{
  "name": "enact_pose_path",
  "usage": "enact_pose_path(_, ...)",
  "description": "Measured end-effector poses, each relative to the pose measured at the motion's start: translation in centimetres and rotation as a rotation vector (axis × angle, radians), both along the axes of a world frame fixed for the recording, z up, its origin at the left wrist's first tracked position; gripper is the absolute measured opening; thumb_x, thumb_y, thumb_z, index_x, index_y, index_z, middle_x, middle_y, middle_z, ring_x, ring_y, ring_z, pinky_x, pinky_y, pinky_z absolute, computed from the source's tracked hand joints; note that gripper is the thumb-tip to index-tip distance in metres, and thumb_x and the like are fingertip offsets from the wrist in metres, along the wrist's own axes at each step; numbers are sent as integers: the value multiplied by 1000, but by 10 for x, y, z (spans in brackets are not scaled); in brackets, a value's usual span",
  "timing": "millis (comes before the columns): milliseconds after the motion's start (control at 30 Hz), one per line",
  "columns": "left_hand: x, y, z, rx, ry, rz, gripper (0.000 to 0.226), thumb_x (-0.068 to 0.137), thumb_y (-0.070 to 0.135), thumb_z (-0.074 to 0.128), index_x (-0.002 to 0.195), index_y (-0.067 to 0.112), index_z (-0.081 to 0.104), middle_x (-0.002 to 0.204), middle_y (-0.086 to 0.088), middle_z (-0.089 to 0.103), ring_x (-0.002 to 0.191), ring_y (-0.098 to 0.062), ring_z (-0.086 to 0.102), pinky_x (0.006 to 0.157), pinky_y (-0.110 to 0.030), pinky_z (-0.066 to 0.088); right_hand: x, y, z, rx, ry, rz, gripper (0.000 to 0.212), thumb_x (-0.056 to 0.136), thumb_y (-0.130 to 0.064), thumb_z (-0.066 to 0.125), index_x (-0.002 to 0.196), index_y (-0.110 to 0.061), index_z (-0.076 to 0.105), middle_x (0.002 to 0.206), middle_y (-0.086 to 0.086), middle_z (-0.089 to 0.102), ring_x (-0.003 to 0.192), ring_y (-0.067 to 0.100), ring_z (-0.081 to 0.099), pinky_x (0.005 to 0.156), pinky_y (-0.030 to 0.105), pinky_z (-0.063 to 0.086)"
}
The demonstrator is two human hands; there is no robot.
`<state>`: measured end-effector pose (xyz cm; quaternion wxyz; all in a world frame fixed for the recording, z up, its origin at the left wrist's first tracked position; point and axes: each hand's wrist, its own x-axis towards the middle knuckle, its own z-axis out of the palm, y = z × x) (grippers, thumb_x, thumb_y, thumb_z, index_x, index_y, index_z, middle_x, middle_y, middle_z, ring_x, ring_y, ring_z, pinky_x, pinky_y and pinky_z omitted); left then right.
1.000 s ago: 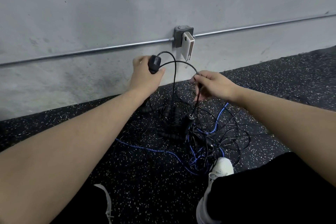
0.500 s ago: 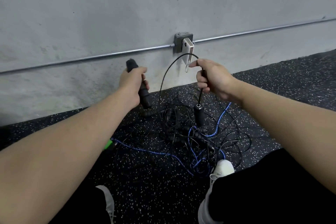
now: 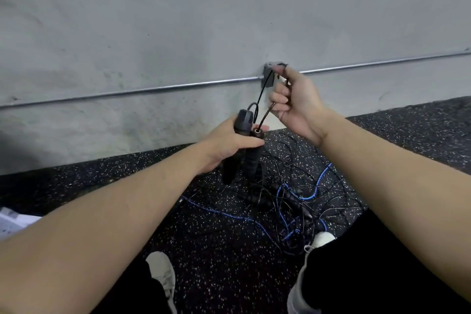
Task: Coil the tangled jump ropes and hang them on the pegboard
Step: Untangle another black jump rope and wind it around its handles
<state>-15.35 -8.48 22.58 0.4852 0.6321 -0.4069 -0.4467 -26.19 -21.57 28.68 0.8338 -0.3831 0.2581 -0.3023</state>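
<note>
The left hand point(image 3: 229, 144) was wrapped around two black handles point(image 3: 246, 140) held side by side, their upper ends poking above the fist. Just above and to its right, the right hand point(image 3: 297, 107) had its fingers curled on the thin black cord point(image 3: 262, 92) that rose from those handles. Below both hands, on the speckled floor point(image 3: 216, 250), lay the rest of the tangle point(image 3: 293, 199), black ropes mixed with a blue rope point(image 3: 309, 196).
</note>
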Motion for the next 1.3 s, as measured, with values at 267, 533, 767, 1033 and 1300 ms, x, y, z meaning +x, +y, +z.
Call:
enact_pose_path(267,3,19,3,-92,-5,199,35,89,0,67,103,26,50,97,3,79,85,-10,72,85,-37,55,15,14,-1,63,-27,-32,19,107,-31,39,110,-22,56,61,-3,44,44,8,44,35,18,33)
enact_pose_path(533,22,24,13,-132,97,418,48,64,30,77,106,29,53,110,-9,75,103,-29,72,93,-50,58,15,34,-14,-380,559,233,40,105,-46,43,131,-17,54,110,12,67,87,28,69,63,37,60)
enact_pose_path(767,36,10,18,-196,325,531,13,86,9,65,99,12,65,92,-5,75,80,-23,70,80,-43,61,13,57,-14,-681,647,525,41,102,-38,55,141,-30,45,106,4,72,83,16,73,75,33,62)
enact_pose_path(1033,47,-2,23,-158,495,515,40,98,41,47,121,11,59,113,-11,74,100,-32,74,88,-49,61,23,42,-18,-588,543,274,19,105,-27,51,122,-24,57,86,6,59,59,13,57,62,35,62)
enact_pose_path(1300,45,-9,22,-145,618,501,40,105,38,48,133,10,53,105,-13,72,82,-31,75,70,-47,63,37,43,-24,-505,440,95,21,102,-27,54,121,-22,59,75,2,64,57,13,58,53,28,50)
